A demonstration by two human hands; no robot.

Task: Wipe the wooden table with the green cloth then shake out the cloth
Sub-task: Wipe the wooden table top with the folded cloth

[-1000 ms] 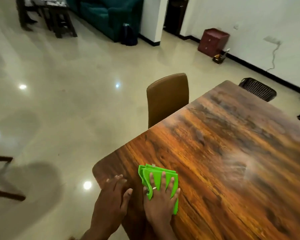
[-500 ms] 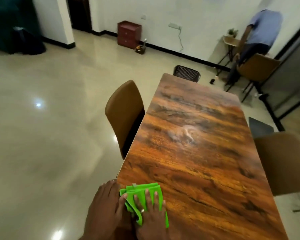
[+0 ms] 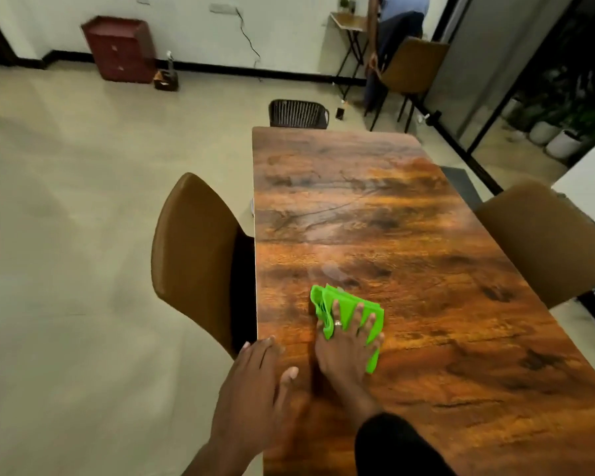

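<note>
A long wooden table (image 3: 375,207) with dark grain runs away from me. On its near left part lies the folded green cloth (image 3: 327,300). My right hand (image 3: 345,348) presses flat on the cloth with its fingers spread over it; a ring shows on one finger. My left hand (image 3: 258,383) rests palm down on the table's left edge, just left of the right hand, holding nothing. A dark sleeve covers my right forearm at the bottom of the view.
A brown chair (image 3: 196,255) stands tucked at the table's left side, another brown chair (image 3: 546,242) at the right. A black chair (image 3: 297,113) is at the far end. A person stands by a chair and small table at the back right. A red cabinet (image 3: 120,48) stands against the wall.
My right hand has slid the cloth forward and rightward, away from the table's left edge and my left hand. The view has swung to look down the table's length.
</note>
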